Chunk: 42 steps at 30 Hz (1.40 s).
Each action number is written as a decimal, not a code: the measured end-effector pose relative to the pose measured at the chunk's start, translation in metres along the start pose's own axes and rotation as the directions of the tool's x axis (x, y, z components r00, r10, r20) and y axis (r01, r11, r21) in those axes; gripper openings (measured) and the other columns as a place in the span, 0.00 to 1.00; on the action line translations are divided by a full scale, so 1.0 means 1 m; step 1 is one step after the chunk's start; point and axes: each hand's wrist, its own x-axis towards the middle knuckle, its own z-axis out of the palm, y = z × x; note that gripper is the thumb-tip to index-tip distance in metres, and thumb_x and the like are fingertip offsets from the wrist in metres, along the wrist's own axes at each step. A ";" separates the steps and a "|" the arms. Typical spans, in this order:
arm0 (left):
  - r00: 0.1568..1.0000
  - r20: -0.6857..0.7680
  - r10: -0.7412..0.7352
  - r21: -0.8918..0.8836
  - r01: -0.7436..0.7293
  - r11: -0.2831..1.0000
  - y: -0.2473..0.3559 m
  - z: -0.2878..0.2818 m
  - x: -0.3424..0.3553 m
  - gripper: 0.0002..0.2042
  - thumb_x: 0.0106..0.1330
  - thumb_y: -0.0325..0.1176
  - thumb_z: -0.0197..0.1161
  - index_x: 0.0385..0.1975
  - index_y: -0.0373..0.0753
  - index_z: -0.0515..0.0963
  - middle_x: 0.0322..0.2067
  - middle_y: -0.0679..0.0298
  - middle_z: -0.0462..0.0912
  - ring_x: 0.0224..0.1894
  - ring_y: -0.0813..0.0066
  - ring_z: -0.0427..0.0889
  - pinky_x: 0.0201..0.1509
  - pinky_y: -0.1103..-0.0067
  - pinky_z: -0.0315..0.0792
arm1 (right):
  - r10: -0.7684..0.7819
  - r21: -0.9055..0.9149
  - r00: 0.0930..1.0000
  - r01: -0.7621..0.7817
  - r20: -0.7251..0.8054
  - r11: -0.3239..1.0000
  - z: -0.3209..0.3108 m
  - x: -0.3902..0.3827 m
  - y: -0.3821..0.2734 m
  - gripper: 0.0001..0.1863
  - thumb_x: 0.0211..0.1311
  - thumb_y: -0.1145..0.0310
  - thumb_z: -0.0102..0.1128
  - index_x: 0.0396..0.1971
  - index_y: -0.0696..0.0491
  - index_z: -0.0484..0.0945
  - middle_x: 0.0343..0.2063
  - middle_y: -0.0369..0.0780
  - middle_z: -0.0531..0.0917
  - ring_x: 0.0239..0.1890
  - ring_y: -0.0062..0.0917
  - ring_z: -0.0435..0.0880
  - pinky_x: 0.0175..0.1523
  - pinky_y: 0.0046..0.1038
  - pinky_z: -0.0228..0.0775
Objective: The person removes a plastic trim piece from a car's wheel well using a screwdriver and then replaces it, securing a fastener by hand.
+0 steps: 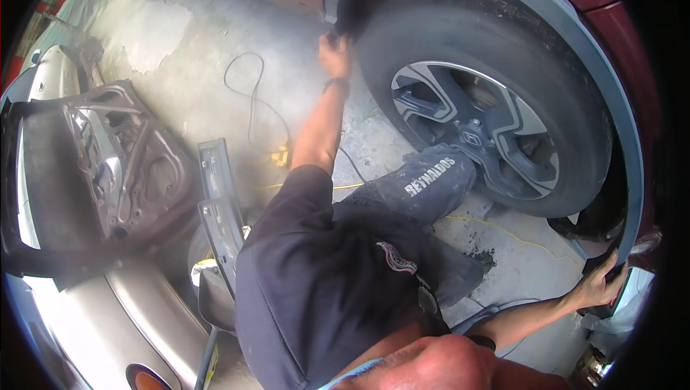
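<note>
The grey wheel arch trim [607,66] curves around the tyre [496,9] of a dark red car. My left arm reaches forward, and my left hand [335,57] is closed at one lower end of the trim, beside the tyre. Its fingertips are partly hidden in dark shade. On the far right my right hand [602,286] grips the trim's other lower end, thumb and fingers on either side of the edge. Between my hands stands the wheel with a silver and black alloy rim [474,131]. My bent knee in dark trousers [424,181] is close to the rim.
A dark stripped door panel [136,167] leans at the left by a beige bumper [122,318]. Long grey plastic trim pieces [219,225] stand beside me. A black cable [251,95] with a yellow connector [280,156] and a yellow cord [503,228] lie on the concrete floor [187,38].
</note>
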 end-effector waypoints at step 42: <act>0.082 0.993 -0.081 0.103 -0.309 0.945 -0.089 -0.111 -0.146 0.34 0.68 0.53 0.59 0.60 0.25 0.67 0.57 0.47 0.74 0.58 0.58 0.74 0.63 0.69 0.67 | 0.943 -0.454 0.327 -0.849 -0.054 0.268 -0.176 -0.329 0.024 0.19 0.59 0.60 0.68 0.40 0.60 0.80 0.35 0.53 0.83 0.37 0.48 0.83 0.39 0.39 0.74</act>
